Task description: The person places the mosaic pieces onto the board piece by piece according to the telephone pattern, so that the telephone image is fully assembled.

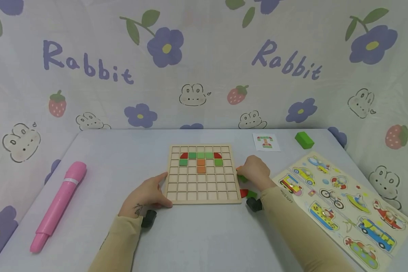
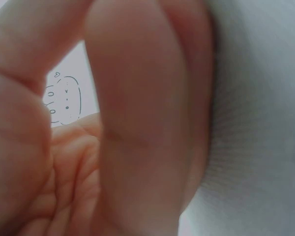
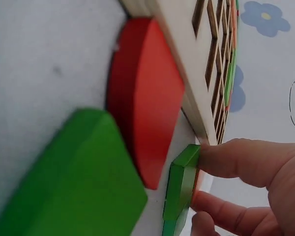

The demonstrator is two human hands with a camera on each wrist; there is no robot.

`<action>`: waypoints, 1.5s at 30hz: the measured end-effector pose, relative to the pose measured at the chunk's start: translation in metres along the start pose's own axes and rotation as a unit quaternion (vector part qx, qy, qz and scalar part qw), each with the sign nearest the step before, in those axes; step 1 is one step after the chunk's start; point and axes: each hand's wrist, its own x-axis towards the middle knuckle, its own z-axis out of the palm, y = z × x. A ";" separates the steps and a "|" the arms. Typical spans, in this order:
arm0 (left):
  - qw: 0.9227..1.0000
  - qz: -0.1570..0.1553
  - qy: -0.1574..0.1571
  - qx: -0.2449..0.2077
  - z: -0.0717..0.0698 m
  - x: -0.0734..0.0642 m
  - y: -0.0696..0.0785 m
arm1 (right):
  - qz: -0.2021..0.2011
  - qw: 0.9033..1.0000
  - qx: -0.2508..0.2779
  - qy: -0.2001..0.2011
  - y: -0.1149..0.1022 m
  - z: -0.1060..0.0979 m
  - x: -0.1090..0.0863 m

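A wooden grid board [image 1: 204, 202] lies flat, with red, green and orange tiles set in its upper cells. My left hand [image 1: 147, 195] rests against the board's left edge, thumb by the near corner and forefinger farther up. The left wrist view shows mostly its fingers and palm [image 2: 137, 123]. Beside the board's right edge, my right hand [image 1: 256, 172] pinches a small orange block [image 3: 196, 186] between thumb and fingertips. A green block [image 3: 182, 182] sits right at the thumb tip. Closer lie a red curved block [image 3: 152, 103] and another green block [image 3: 78, 182].
A pattern card [image 1: 266, 142] with a T-like figure lies behind the right hand, near a green rectangular block [image 1: 304, 140]. At right, a vehicle puzzle board [image 1: 353, 204] lies partly under the right forearm. A pink marker-shaped object [image 1: 59, 206] lies far left.
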 end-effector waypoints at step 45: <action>1.000 0.007 0.009 0.006 0.001 0.003 -0.001 | -0.124 0.887 0.437 -0.076 -0.048 0.057 -0.028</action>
